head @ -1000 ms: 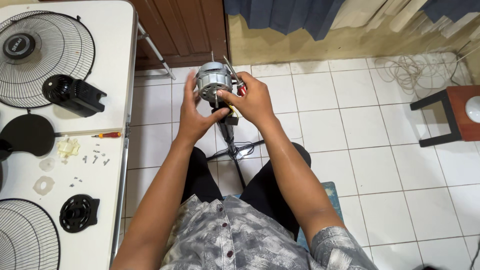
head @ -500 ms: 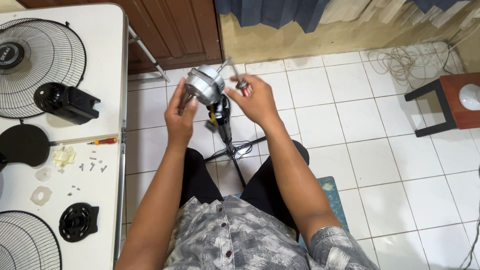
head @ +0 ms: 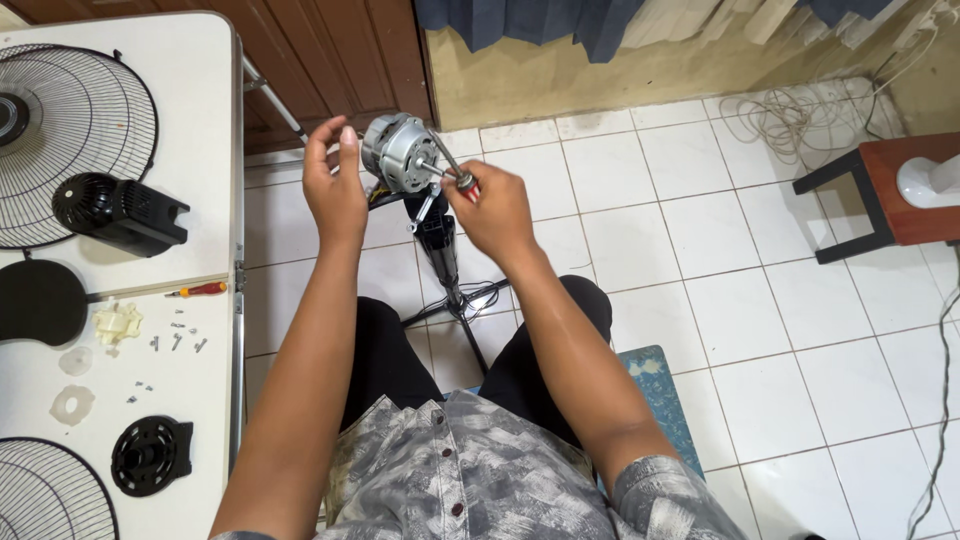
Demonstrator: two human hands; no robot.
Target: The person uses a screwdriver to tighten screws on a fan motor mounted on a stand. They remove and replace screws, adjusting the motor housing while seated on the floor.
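Over the lap: both hands on a fan motor above the tiled floor.
Right hand (head: 497,208) is closed round a screwdriver (head: 452,170), tip against the grey fan motor (head: 398,152); left hand (head: 335,180) rests half-open against the motor's left side, fingers up. Motor sits atop a black stand (head: 440,240). Further left, the white bench (head: 200,130) carries loose screws (head: 175,342), a red screwdriver (head: 200,290), a black housing (head: 118,212) and a fan grille (head: 75,130).

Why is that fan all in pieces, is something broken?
Nothing looks broken. The bare motor sits between the left hand and right hand, while grilles, black covers and screws lie spread on the white table.
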